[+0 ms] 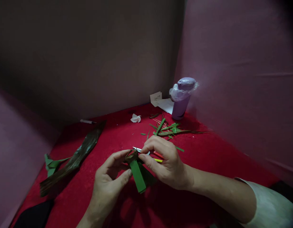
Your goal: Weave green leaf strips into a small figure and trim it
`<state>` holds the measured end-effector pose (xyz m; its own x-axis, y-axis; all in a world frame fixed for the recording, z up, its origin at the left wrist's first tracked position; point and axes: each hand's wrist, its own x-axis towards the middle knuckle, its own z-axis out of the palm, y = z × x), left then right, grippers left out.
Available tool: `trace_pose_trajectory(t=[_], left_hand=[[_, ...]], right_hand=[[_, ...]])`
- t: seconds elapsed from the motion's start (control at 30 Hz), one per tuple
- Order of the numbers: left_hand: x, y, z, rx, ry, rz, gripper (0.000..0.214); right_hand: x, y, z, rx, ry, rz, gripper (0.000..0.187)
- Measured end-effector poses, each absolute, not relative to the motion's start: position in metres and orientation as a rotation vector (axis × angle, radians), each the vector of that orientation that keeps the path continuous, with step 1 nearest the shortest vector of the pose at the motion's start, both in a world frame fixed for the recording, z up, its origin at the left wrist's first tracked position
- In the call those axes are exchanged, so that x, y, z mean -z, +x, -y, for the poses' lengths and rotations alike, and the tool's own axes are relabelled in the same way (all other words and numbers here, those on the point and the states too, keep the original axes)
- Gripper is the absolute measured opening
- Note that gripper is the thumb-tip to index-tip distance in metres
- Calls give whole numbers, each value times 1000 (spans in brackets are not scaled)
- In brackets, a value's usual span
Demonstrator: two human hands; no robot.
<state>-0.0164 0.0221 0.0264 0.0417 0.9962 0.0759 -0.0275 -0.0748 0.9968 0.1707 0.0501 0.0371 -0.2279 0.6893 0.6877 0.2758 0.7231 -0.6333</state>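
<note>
A folded green leaf strip (138, 175) is held over the red cloth between both hands. My left hand (108, 180) pinches it from the left, thumb against its side. From the right, my right hand (164, 163) has its fingertips closed on the darker folded top of the piece (133, 156). Scissors (140, 149) with red and yellow handles lie on the cloth just behind my right hand, partly hidden by it.
A long dark leaf (76, 158) lies at the left with green folded scraps (51, 164) beside it. Leaf trimmings and thin sticks (169, 129) lie near a purple lidded cup (182, 98). A white crumpled bit (135, 118), a pen (87, 121) and papers (162, 102) sit at the back.
</note>
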Motion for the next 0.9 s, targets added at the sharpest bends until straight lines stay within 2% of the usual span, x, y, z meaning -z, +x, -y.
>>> trace_pose_trajectory(t=[0.17, 0.47, 0.73, 0.9], left_hand=[[-24, -13, -17, -1342, 1532, -1249, 39], [-23, -13, -12, -1438, 2083, -1303, 62], [-24, -10, -8, -1436, 1782, -1380, 44], [-23, -11, -10, -1448, 1856, -1328, 44]], right_hand=[[-31, 170, -49, -322, -792, 1871, 9], [-33, 171, -45, -182, -800, 1934, 3], [-27, 171, -48, -188, -708, 1902, 9], [-27, 170, -50, -314, -617, 1851, 11]])
